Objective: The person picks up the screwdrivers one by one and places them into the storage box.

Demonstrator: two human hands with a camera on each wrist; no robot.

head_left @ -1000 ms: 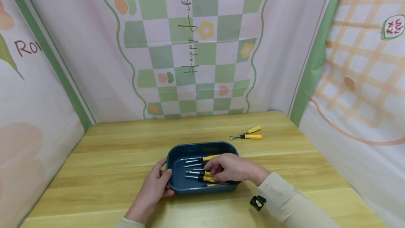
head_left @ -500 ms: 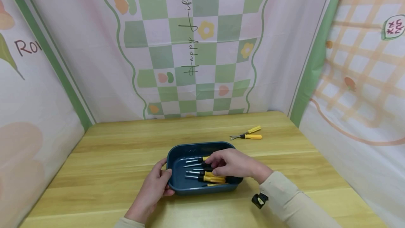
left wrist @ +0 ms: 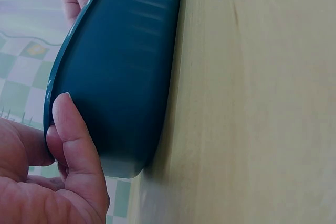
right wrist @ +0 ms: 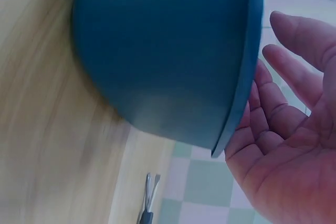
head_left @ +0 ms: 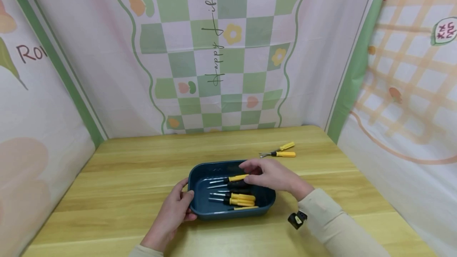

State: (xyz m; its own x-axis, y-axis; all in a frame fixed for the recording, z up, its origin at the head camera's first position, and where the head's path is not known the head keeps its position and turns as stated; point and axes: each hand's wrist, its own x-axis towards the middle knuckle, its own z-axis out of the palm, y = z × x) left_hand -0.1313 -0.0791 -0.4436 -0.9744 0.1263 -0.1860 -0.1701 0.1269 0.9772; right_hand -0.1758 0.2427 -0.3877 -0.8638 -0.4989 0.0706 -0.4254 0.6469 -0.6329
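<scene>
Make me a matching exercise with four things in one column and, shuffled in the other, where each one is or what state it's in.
1. Left hand
2. Right hand
3. Blue tray
4. Pair of yellow-handled tools

A. On the table, beyond the tray
B. Gripping one end of the tray
C. Has black-handled tools lying inside
D. At one end of the tray, holding nothing

Pairs: 1-B, 2-D, 3-C, 4-A.

Booth-like space: printed curtains (head_left: 233,52), wooden table (head_left: 143,162)
</scene>
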